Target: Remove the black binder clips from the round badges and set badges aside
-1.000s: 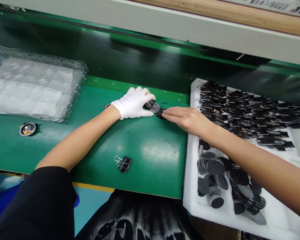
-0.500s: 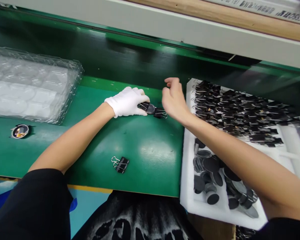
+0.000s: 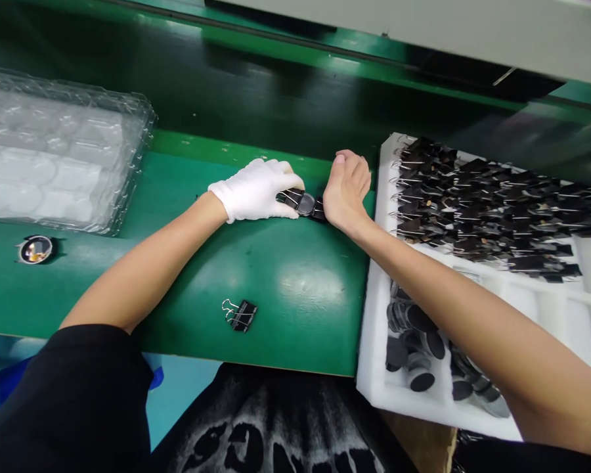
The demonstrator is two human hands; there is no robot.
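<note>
My left hand [image 3: 259,190], in a white glove, is closed on a black binder clip [image 3: 291,197] at the left side of a small round dark disc [image 3: 306,203]. A second black clip [image 3: 319,209] sits at the disc's right side, partly hidden by my right hand [image 3: 347,187]. That bare hand rests its heel against this clip, with its fingers raised and bent back; whether they hold anything cannot be seen. Nearer the front edge, another black binder clip [image 3: 242,315] lies alone on the green mat [image 3: 295,295].
Clear plastic trays [image 3: 54,157] are stacked at the left, with a round watch-like part [image 3: 36,249] in front. To the right, a white foam tray [image 3: 374,315] holds rows of clipped parts [image 3: 482,203] and loose round discs [image 3: 421,379]. A raised ledge runs along the back.
My right hand has moved down onto the right-hand clip, turning its palm and covering the clip's wire handles. My left hand keeps its hold. The camera view has shifted.
</note>
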